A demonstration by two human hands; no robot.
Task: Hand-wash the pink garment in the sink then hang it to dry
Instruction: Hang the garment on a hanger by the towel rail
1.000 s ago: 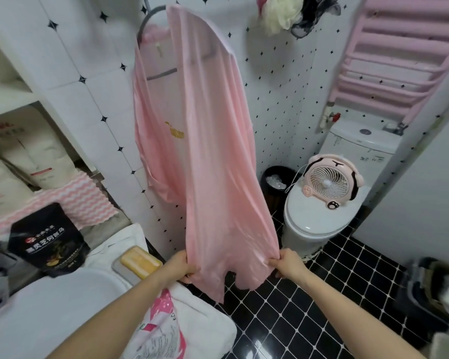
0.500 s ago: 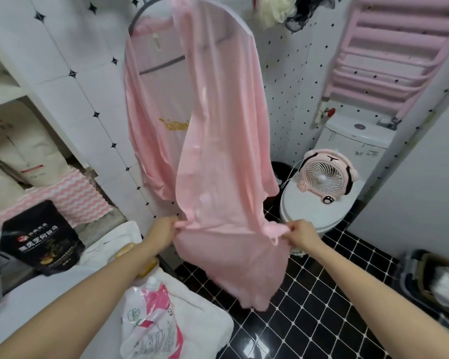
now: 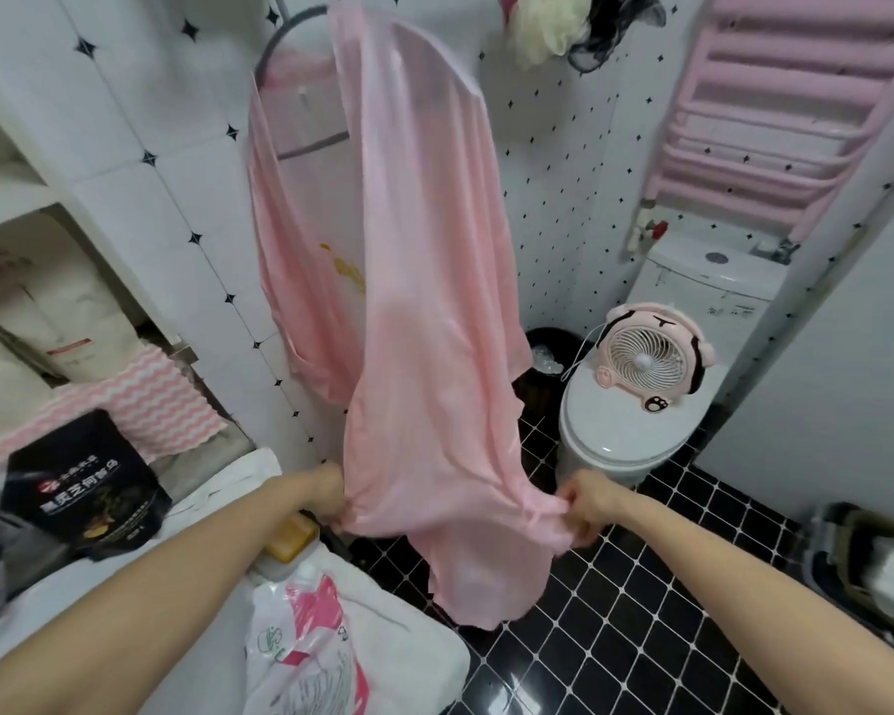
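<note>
Garment under inspection: the pink garment [image 3: 424, 312] hung from a grey hanger [image 3: 290, 43] at 12 o'clock, against the white tiled wall, with its lower part drawn out toward the camera. The left hand [image 3: 326, 490], at 7 o'clock, gripped a bunch of the fabric with curled fingers. The right hand [image 3: 587, 500], at 5 o'clock, pinched the opposite edge. The cloth was stretched between the two hands, and a loose tail hung below them over the black floor tiles. The sink [image 3: 47, 598] showed only as a white rim at 8 o'clock, its bowl hidden behind the left forearm. A black waste bin [image 3: 548, 348] at 3 o'clock, just beside the toilet [image 3: 625, 436], held crumpled clear plastic. A small pink fan [image 3: 651, 361] stood on the closed toilet lid. A dark basket [image 3: 868, 559] at 4 o'clock held something white, too blurred to identify. The shelf compartment at 9 o'clock held pale paper sacks [image 3: 47, 312]. A black pouch [image 3: 83, 487] stood upright at 8 o'clock. The contents of a white-and-pink plastic bag [image 3: 305, 642] at 6 o'clock could not be determined. A yellow soap bar [image 3: 292, 539] lay just below the left wrist.
</note>
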